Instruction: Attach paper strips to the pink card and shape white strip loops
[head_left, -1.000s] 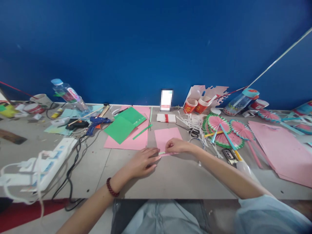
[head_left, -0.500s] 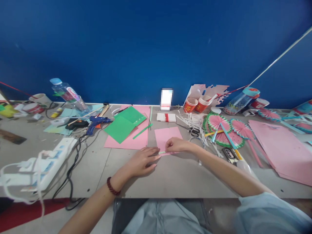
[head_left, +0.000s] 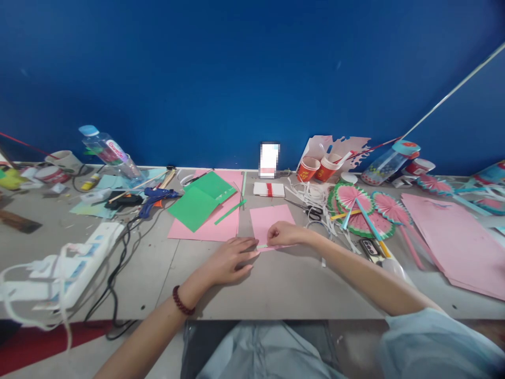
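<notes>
A small pink paper sheet lies flat in front of me. Along its lower edge runs a narrow pale green paper strip, which disappears under my right fingers. My left hand rests flat with its fingers spread, the fingertips touching the sheet's lower left corner and the strip's end. Over the lower part of the sheet, my right hand is closed, its fingers curled and pressed together at the strip. The palm hides the lower right of the sheet.
Green paper lies on a pink sheet at left, near a blue glue gun and a power strip. Right of me are scissors, white cords, watermelon paper fans and pink sheets. A phone stands behind.
</notes>
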